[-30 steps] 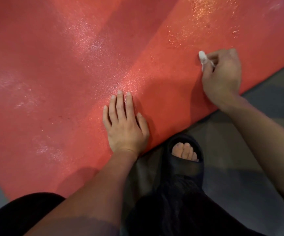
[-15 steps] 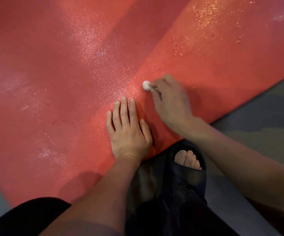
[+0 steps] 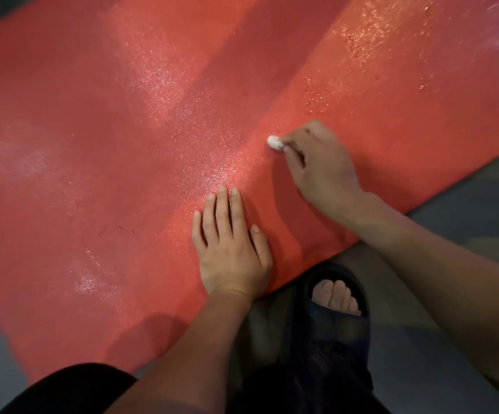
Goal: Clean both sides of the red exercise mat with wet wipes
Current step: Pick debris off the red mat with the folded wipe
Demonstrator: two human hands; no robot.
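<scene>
The red exercise mat (image 3: 98,150) lies flat on the floor and fills most of the view, with wet, glistening streaks across it. My left hand (image 3: 230,249) rests flat on the mat near its front edge, fingers straight and together. Just above and to the right, my right hand (image 3: 320,168) pinches a small bunched white wet wipe (image 3: 274,142) and holds it against the mat's surface. Only the wipe's tip shows beyond my fingers.
Grey floor (image 3: 466,222) runs along the mat's front right edge. My foot in a dark open-toe slipper (image 3: 336,306) stands on the floor just below the mat's edge, between my arms. My dark-clothed knee (image 3: 72,389) is at the bottom left.
My right hand swept the wipe from the mat's right side leftward to a spot just above my left hand, then edged slightly back to the right. My left hand stayed flat in place.
</scene>
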